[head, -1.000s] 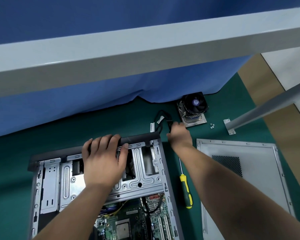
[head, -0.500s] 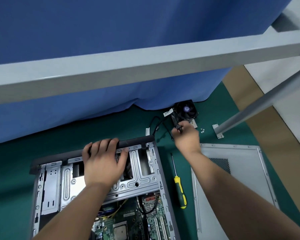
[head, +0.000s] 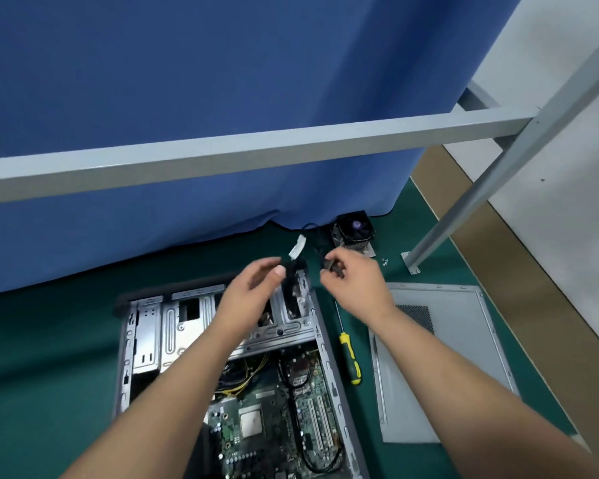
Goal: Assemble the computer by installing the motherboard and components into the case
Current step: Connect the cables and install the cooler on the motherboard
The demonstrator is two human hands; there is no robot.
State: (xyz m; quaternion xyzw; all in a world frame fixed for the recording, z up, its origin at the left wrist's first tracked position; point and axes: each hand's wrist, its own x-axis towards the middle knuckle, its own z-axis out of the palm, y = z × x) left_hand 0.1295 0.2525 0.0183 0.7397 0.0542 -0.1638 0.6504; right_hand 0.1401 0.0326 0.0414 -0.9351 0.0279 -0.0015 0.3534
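Observation:
The open grey computer case [head: 146,326] lies flat on the green mat, with the green motherboard [head: 274,420] inside it. My right hand [head: 355,285] pinches one black connector of a black cable [head: 317,236] above the case's far right corner. My left hand [head: 253,292] is raised over the drive cage and meets the cable's other black end [head: 293,271] with thumb and fingers; the blur hides how firm that grip is. A white tag [head: 297,248] hangs on the cable. The black CPU cooler fan [head: 353,229] sits on the mat behind my hands.
A yellow-handled screwdriver [head: 350,357] lies right of the case. The grey side panel [head: 440,357] lies further right. Small screws [head: 385,260] rest near a grey frame leg [head: 410,262]. A grey crossbar [head: 256,153] and blue curtain [head: 222,98] stand behind.
My left hand has left the case's front edge and risen to the cable. My right hand has lifted the cable off the mat towards the case. The camera has tilted upwards.

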